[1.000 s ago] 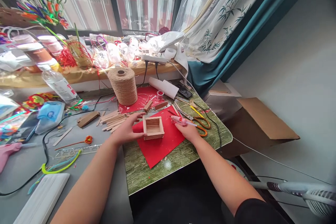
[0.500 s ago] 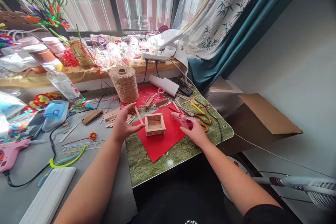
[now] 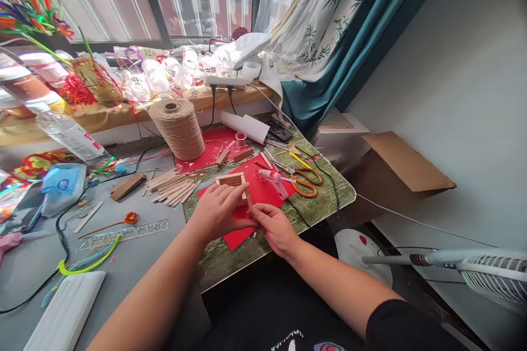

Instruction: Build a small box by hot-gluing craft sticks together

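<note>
A wooden craft stick (image 3: 248, 199) slants between my two hands above the red sheet (image 3: 265, 175). My left hand (image 3: 220, 213) is closed on it, fingers at its upper end and thumb low. The fingertips of my right hand (image 3: 276, 227) pinch its lower end. Behind my left hand is a small square box of stacked craft sticks (image 3: 230, 180), partly hidden by the fingers. A pink glue gun (image 3: 276, 180) lies on the red sheet, just beyond my right hand. Orange-handled scissors (image 3: 307, 181) lie to its right.
Loose craft sticks (image 3: 175, 186) are piled left of the box. Behind stand a large twine spool (image 3: 177, 129) and a tape roll (image 3: 240, 139). A second glue gun (image 3: 10, 241) is at the left edge, a fan (image 3: 494, 271) at the right. Black cords cross the table.
My right hand has let go of the glue gun and moved left to grip the stick's lower end. My left hand has brought the stick nearer and in front of the box. The view has shifted right.
</note>
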Action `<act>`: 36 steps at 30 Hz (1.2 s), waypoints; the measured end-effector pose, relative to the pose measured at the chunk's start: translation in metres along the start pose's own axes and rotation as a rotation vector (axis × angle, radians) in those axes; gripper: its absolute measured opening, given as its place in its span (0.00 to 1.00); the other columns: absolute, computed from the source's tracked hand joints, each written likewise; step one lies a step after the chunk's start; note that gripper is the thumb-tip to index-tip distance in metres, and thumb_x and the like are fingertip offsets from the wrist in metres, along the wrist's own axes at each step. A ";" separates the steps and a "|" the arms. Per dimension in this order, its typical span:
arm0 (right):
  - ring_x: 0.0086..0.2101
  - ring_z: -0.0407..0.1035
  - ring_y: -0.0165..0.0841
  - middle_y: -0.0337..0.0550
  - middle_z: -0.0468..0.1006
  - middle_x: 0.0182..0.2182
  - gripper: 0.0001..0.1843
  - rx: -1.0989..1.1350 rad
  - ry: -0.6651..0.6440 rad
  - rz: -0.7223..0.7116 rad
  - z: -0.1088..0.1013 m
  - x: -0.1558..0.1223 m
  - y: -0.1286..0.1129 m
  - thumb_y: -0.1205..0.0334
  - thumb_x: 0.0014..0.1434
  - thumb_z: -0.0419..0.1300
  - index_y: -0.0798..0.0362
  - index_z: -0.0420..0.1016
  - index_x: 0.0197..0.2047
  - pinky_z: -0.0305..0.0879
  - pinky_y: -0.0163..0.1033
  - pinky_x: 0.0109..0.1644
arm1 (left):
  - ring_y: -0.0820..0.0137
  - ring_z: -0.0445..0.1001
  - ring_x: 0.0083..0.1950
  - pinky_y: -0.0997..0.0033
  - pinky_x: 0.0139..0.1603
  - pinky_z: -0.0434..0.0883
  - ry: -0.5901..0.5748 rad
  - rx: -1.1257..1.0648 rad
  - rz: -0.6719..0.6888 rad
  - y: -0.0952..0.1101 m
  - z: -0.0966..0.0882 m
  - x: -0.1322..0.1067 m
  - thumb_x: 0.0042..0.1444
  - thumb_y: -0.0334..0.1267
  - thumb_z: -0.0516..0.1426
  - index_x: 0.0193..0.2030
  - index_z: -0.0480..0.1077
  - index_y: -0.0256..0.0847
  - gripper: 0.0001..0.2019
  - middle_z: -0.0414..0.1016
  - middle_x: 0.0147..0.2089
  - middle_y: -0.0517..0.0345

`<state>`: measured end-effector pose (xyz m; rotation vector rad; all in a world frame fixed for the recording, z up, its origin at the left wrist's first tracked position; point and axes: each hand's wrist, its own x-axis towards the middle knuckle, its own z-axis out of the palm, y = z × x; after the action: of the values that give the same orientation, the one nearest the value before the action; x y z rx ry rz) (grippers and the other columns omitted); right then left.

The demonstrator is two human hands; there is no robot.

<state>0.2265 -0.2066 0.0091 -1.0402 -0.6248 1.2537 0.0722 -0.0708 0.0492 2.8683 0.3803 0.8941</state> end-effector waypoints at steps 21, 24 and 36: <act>0.25 0.64 0.27 0.35 0.73 0.27 0.15 -0.052 0.217 -0.100 -0.037 0.038 0.022 0.47 0.60 0.69 0.49 0.79 0.40 0.58 0.32 0.27 | 0.65 0.78 0.45 0.62 0.49 0.70 0.210 -0.212 -0.296 -0.047 -0.010 -0.005 0.67 0.42 0.61 0.50 0.75 0.45 0.08 0.82 0.44 0.54; 0.29 0.67 0.29 0.39 0.77 0.33 0.15 -0.106 0.206 -0.128 -0.036 0.037 0.022 0.47 0.60 0.70 0.48 0.81 0.42 0.64 0.35 0.32 | 0.65 0.78 0.47 0.64 0.51 0.72 0.290 -0.348 -0.403 -0.048 -0.005 -0.008 0.66 0.42 0.61 0.50 0.76 0.45 0.09 0.82 0.47 0.53; 0.37 0.73 0.35 0.43 0.81 0.39 0.17 -0.307 0.075 -0.174 -0.035 0.043 0.020 0.48 0.61 0.69 0.48 0.82 0.48 0.71 0.41 0.45 | 0.65 0.78 0.47 0.62 0.52 0.69 -0.326 -0.256 -0.223 -0.072 -0.032 -0.017 0.65 0.39 0.60 0.47 0.78 0.48 0.06 0.83 0.45 0.58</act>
<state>0.2579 -0.1761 -0.0302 -1.2509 -0.8494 0.9812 0.0261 -0.0048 0.0529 2.6063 0.4962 0.3954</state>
